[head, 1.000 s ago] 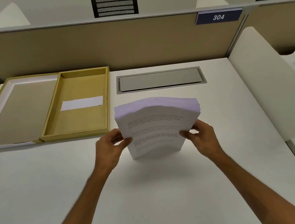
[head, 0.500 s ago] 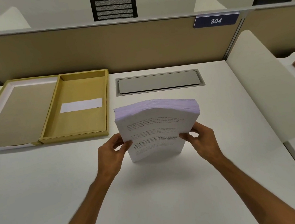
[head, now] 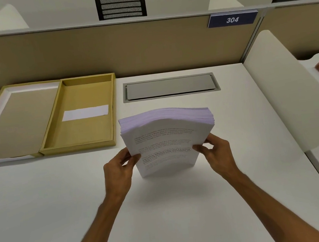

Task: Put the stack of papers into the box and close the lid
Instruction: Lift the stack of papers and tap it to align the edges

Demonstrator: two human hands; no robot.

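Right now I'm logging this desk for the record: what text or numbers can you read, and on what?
"304": white digits on the blue plate on the partition.
Top sheet of the stack of papers: printed paragraphs, too blurred to read.
White label in the box: blank as far as it shows.

Both bare forearms are reaching forward from the bottom edge, converging toward the middle. The left hand point(head: 118, 171) is gripping the left edge of the stack of papers point(head: 167, 140), thumb lying on the near face, fingers curling behind. The right hand point(head: 218, 154) is mirroring it on the opposite edge, thumb pressing the front, fingers wrapping behind. Both wrists are angling slightly inward.
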